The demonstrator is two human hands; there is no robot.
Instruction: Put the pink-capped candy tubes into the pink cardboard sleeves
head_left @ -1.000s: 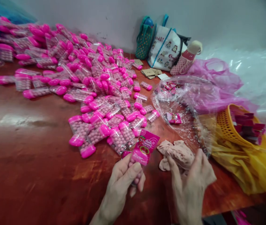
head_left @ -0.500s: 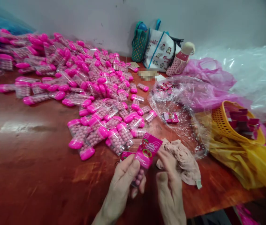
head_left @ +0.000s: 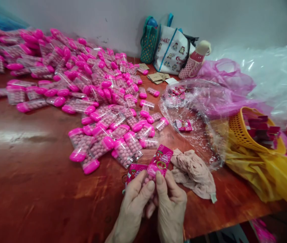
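Observation:
My left hand (head_left: 135, 202) and my right hand (head_left: 171, 206) are pressed together near the table's front edge, both gripping one clear candy pack with a pink strawberry label (head_left: 160, 162) sticking up above my thumbs. A second pink label (head_left: 133, 169) lies just left of it, behind my left fingers. Right beyond my hands begins a big heap of clear candy packs with pink caps (head_left: 103, 101), filled with small pink balls. A crumpled beige cloth (head_left: 192, 172) lies just right of my right hand.
A clear plastic bag (head_left: 196, 111) with loose pink labels lies at centre right. An orange basket (head_left: 236, 130) of dark pink cards sits on yellow plastic (head_left: 272, 175). Tote bags (head_left: 171, 50) and a pink bottle (head_left: 194, 64) stand by the wall. The wooden table (head_left: 32, 168) stretches to the left.
My right hand has left the beige cloth and moved left to join my left hand on the labelled candy pack. The view has shifted slightly.

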